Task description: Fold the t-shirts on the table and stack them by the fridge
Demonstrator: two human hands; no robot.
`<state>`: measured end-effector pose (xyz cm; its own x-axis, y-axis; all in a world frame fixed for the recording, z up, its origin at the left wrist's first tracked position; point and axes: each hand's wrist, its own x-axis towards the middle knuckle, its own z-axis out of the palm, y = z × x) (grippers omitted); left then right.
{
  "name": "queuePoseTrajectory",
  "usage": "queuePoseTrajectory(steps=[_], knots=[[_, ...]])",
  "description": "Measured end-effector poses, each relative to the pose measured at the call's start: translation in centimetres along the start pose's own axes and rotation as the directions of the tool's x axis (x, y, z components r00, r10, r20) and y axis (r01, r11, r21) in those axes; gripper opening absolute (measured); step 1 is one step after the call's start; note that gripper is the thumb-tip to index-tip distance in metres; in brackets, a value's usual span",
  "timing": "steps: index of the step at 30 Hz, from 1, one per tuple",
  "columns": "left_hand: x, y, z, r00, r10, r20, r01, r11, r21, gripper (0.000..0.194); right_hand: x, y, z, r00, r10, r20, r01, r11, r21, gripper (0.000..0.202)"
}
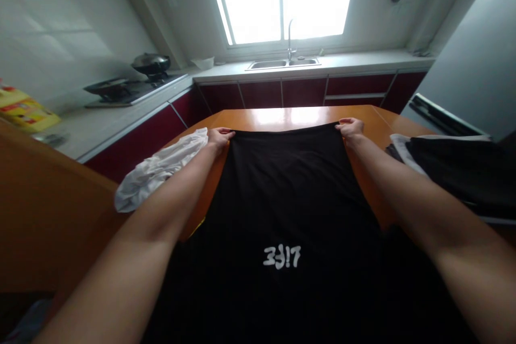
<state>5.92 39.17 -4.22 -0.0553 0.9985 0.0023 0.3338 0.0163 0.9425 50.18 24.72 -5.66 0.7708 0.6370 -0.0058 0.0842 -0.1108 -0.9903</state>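
Note:
A black shirt (290,193) lies spread over the orange wooden table (258,118), its far edge stretched straight between my hands. White lettering, upside down from here, shows on its near part. My left hand (221,137) pinches the far left corner of the shirt. At the far right corner, my right hand (350,128) is closed on the cloth in the same way. The near part of the shirt runs out of view at the bottom.
Crumpled white cloth (157,172) lies at the table's left edge. Dark and white folded clothes (455,172) are stacked on the right. Beyond are a counter with a sink (282,63), a stove (137,90) with pans, and a yellow container (26,110) at the left.

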Motion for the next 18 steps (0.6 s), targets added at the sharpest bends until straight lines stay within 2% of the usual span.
queuePoseTrajectory(steps=[5, 7, 10, 12, 13, 14, 16, 17, 18], knots=[[1.1, -1.6, 0.8, 0.969, 0.199, -0.148, -0.188, 0.978, 0.089, 0.019, 1.5, 1.4, 0.6, 0.992, -0.128, -0.012, 0.124, 0.974, -0.190, 0.027], [1.3, -2.0, 0.9, 0.961, 0.243, -0.133, -0.219, 0.960, 0.172, 0.019, 1.2, 1.5, 0.6, 0.981, -0.195, 0.008, 0.187, 0.928, -0.323, 0.026], [0.9, -1.7, 1.0, 0.961, 0.271, -0.049, -0.238, 0.907, 0.348, 0.024, -1.6, 0.7, 0.9, 0.928, -0.367, 0.061, 0.338, 0.765, -0.547, 0.033], [0.0, -0.8, 1.4, 0.942, 0.332, -0.039, -0.276, 0.837, 0.472, 0.032, -5.3, -0.3, 1.5, 0.870, -0.457, 0.186, 0.466, 0.638, -0.613, 0.038], [-0.8, -0.2, 1.7, 0.921, 0.387, -0.039, -0.311, 0.793, 0.524, 0.037, -7.6, -0.8, 1.8, 0.825, -0.465, 0.321, 0.558, 0.577, -0.597, 0.038], [-1.8, 0.4, 2.1, 0.895, 0.446, -0.016, -0.361, 0.744, 0.562, 0.041, -10.0, -1.1, 2.1, 0.760, -0.463, 0.456, 0.650, 0.518, -0.556, 0.040], [-4.5, 1.6, 3.1, 0.834, 0.535, 0.132, -0.503, 0.640, 0.580, 0.044, -14.9, -1.3, 2.7, 0.609, -0.426, 0.669, 0.786, 0.440, -0.435, 0.050], [-6.2, 2.1, 3.6, 0.799, 0.546, 0.253, -0.583, 0.598, 0.550, 0.043, -17.2, -1.1, 2.8, 0.542, -0.403, 0.738, 0.827, 0.410, -0.384, 0.056], [-8.0, 2.5, 4.1, 0.754, 0.539, 0.375, -0.654, 0.559, 0.510, 0.042, -19.0, -0.8, 2.9, 0.495, -0.371, 0.786, 0.851, 0.390, -0.351, 0.061]])
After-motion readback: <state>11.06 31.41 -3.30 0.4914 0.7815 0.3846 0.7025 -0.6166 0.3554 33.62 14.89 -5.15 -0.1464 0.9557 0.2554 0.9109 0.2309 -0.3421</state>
